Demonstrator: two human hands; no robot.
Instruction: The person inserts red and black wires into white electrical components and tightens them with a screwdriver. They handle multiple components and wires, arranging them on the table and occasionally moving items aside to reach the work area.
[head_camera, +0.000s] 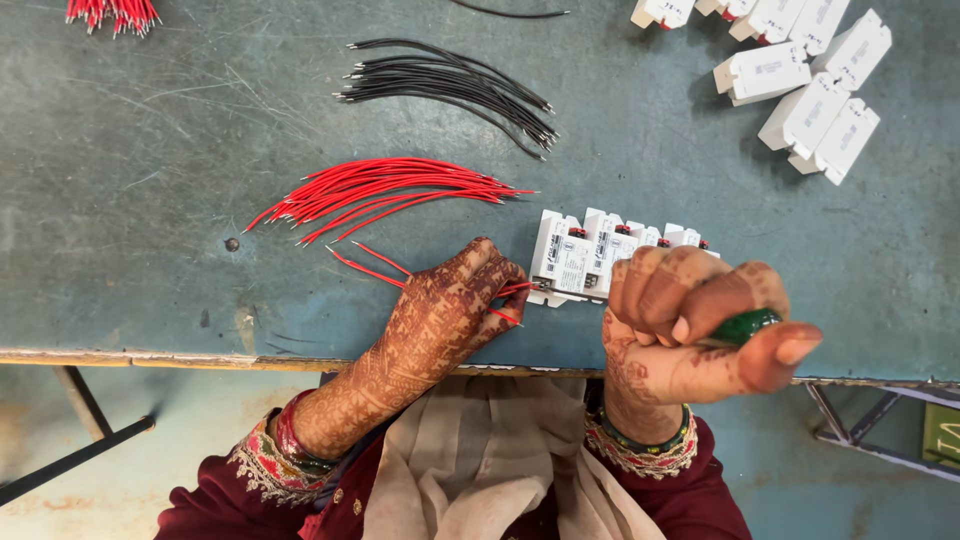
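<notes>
left hand (450, 300) pinches red wires (370, 268) at white modules (590, 255); right hand (700, 330) fists a green handle (745, 326).

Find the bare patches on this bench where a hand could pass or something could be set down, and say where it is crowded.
Free: the table left of the red wires and black wires, and the strip between the black wires and the loose white modules. Crowded: near the left hand, right hand and row of white modules.
</notes>
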